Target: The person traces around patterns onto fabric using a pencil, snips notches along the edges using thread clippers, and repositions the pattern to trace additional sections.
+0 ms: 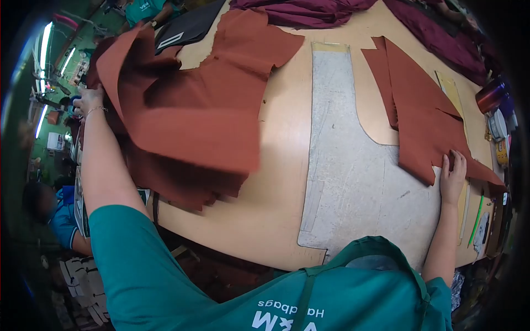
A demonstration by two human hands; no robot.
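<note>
At the far left my left hand is closed at the edge of a large reddish-brown leather sheet. That sheet is lifted and folded over itself, its near edge blurred by motion. Part of the left fingers is hidden. To the right, my right hand lies with fingers apart on the lower edge of a smaller brown leather piece. Beneath that piece, partly covered, is a flat grey pattern board with a narrow upper arm and a wide lower part.
The wooden table carries maroon fabric at the back and more maroon fabric at the right. A dark metallic cup, a tape roll and a green pencil line the right edge. A person is at left.
</note>
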